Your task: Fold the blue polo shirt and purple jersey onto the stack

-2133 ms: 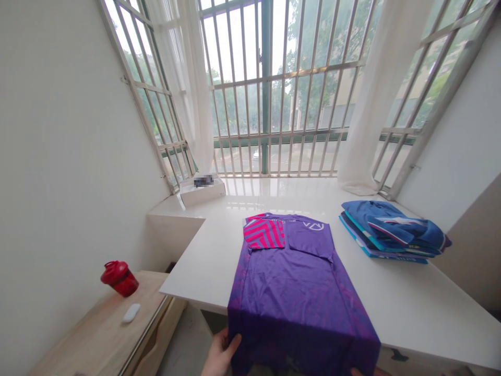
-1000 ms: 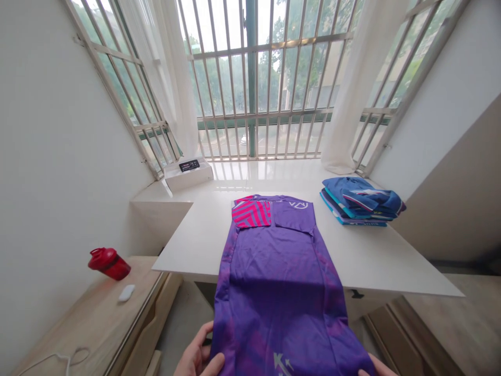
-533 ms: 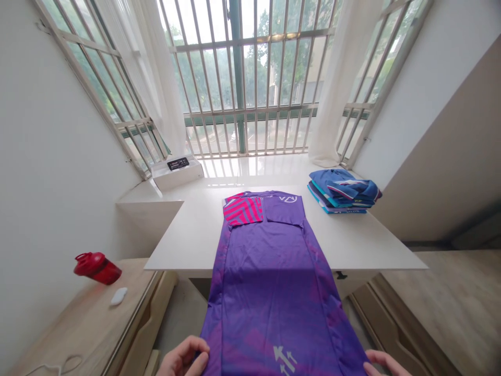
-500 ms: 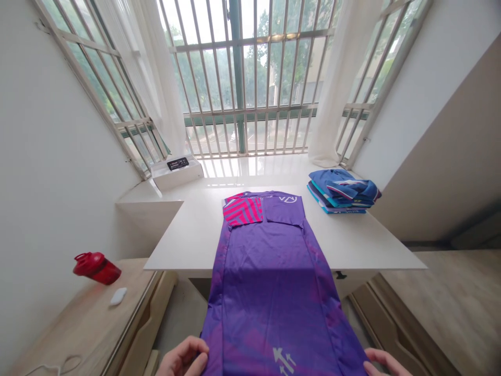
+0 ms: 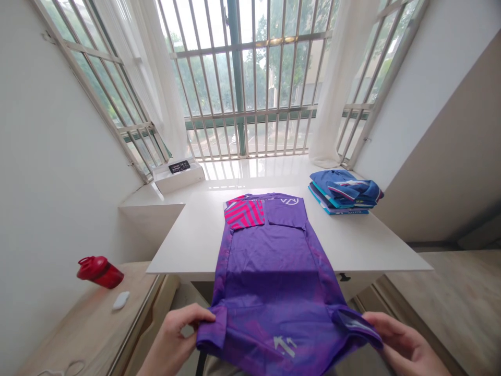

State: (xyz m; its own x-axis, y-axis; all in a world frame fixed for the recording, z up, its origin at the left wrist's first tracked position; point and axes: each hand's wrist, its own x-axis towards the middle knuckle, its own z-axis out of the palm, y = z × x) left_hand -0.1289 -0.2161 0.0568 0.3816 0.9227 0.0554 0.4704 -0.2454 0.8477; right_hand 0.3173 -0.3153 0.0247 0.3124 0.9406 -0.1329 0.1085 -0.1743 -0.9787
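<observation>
A purple T-shirt lies face down on the white table, its pink-striped and plain sleeves folded inward at the far end. Its lower part hangs over the near edge, raised toward me, with grey arrow marks showing. My left hand pinches the shirt's left bottom corner between thumb and fingers. At the right bottom corner, my right hand grips the hem, where the cloth gapes a little. To the right, a stack of folded shirts, mostly blue, sits on the tabletop.
A white box with a black label stands by the window at the back left. On a wooden surface at left are a red shaker bottle, a small white case and a white cable. Barred windows and white curtains lie behind.
Both hands have risen, lifting the shirt's lower end. Its bottom hem and corners have come into view, and the hem's sides have turned inward.
</observation>
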